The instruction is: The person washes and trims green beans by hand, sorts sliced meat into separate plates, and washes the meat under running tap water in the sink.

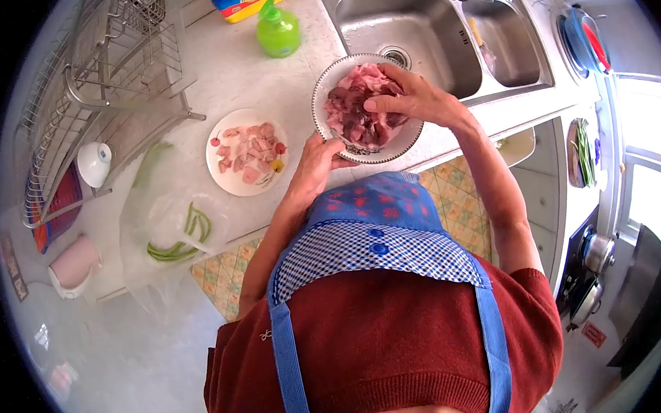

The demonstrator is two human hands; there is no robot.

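Note:
A white bowl with a patterned rim (319, 106) is held over the counter edge, beside the sink. Raw dark and pink meat (355, 108) fills it. My left hand (317, 162) grips the bowl's lower left rim, thumb on the rim and fingers wrapped beneath. My right hand (414, 97) reaches over the right side, its thumb lying on the meat; its other fingers are bent at the bowl's upper right rim. Left of the bowl, a white plate (224, 178) on the counter carries small pale meat pieces (249, 151).
A double steel sink (436, 89) lies behind and right. A green bottle (279, 33) stands at the back. A wire dish rack (100, 91), a small white bowl (94, 163) and a plastic bag (148, 216) with green beans (172, 252) are left. Pots (597, 254) stand far right.

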